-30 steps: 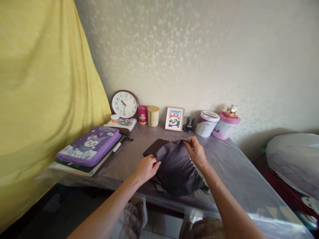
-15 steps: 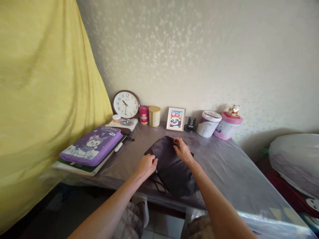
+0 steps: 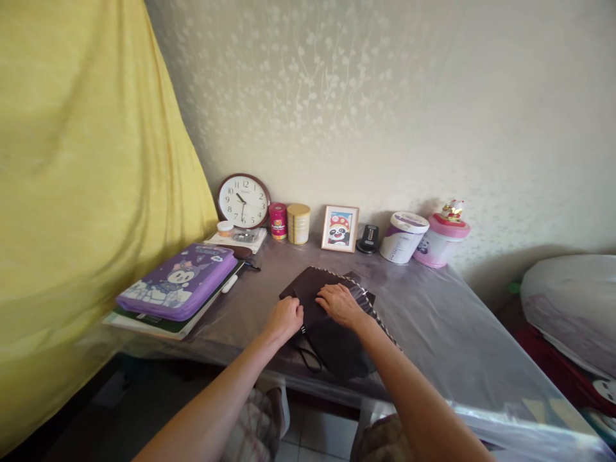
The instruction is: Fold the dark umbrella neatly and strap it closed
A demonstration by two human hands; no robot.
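A black folding umbrella (image 3: 332,340) lies collapsed on the table in front of me, its cloth loose and bunched. A dark, light-speckled edge runs along the far and right side of the cloth. My left hand (image 3: 286,316) is closed on the umbrella's left side, with the gripped part hidden by the fingers. Below it hangs a thin black wrist strap (image 3: 310,360). Flat on top of the cloth rests my right hand (image 3: 342,306), fingers stretched out and pointing left.
Left of the umbrella are a purple cartoon case (image 3: 178,282) on books and a white marker (image 3: 230,284). Along the wall stand a clock (image 3: 244,201), a pink tin (image 3: 278,221), a yellow tin (image 3: 299,224), a picture frame (image 3: 339,229), a black stand (image 3: 368,239) and two tubs (image 3: 403,239).
My right hand has moved left and down from the cloth's far edge, fingers now flat on it. The cloth has turned over, exposing the speckled edge. My left hand has stayed in place.
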